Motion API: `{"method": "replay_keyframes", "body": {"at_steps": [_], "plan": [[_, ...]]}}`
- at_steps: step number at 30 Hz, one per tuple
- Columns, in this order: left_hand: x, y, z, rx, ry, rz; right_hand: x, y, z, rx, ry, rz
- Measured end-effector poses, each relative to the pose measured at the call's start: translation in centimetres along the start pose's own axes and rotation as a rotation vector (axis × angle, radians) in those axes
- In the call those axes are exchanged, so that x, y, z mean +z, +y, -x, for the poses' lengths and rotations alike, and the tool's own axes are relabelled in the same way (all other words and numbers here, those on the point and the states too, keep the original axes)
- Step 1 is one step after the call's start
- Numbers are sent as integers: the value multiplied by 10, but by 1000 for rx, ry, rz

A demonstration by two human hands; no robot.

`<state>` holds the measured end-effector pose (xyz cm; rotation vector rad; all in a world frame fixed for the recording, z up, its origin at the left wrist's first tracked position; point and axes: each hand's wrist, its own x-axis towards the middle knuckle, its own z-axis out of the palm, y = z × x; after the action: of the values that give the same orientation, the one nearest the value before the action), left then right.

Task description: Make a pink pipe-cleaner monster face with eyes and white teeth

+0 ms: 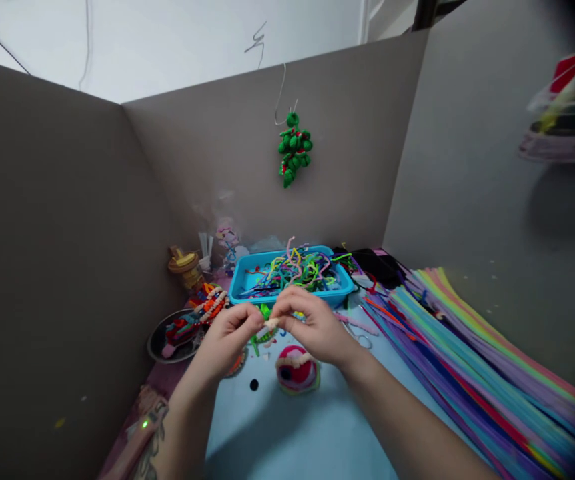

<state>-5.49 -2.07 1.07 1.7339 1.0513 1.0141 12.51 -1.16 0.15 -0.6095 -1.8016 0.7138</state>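
My left hand (232,335) and my right hand (315,327) meet above the table, thumbs and fingers pinched. Between their fingertips is a short cream fuzzy piece (271,323), which looks like pipe cleaner. Just beneath them on the light blue table lies a round pink and red fuzzy craft piece (297,377), with a cream strip across it and a dark spot. A black disc (254,385) lies to its left. Behind my fingers, green fuzzy bits (265,311) show in part.
A blue tray (232,291) of tangled pipe-cleaner scraps stands behind. Long coloured pipe cleaners (472,360) cover the right side. Scissors (364,341), a dark bowl (156,343) and what looks like a pink glue gun (140,437) lie around. A green ornament (295,150) hangs before the grey partition.
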Motion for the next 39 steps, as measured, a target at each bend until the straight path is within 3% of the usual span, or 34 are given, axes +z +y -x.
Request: {"method": "replay_keyframes", "body": {"at_steps": [6, 13, 18, 22, 27, 32, 39], "plan": [[12, -8, -1, -64, -5, 213, 9, -1, 0, 143, 138, -111], [6, -2, -1, 35, 217, -35, 11, 4, -1, 278, 190, -146], [5, 1, 2, 228, 374, -358, 10, 5, 0, 368, 173, -239], [6, 4, 5, 357, 381, -528, 11, 4, 1, 420, 158, -370], [12, 6, 6, 377, 312, -542, 15, 9, 1, 436, 219, -435], [15, 7, 5, 315, 280, -499, 19, 10, 2, 324, 327, -143], [20, 6, 6, 188, 327, -300, 25, 2, 12, -92, 415, 555]]}}
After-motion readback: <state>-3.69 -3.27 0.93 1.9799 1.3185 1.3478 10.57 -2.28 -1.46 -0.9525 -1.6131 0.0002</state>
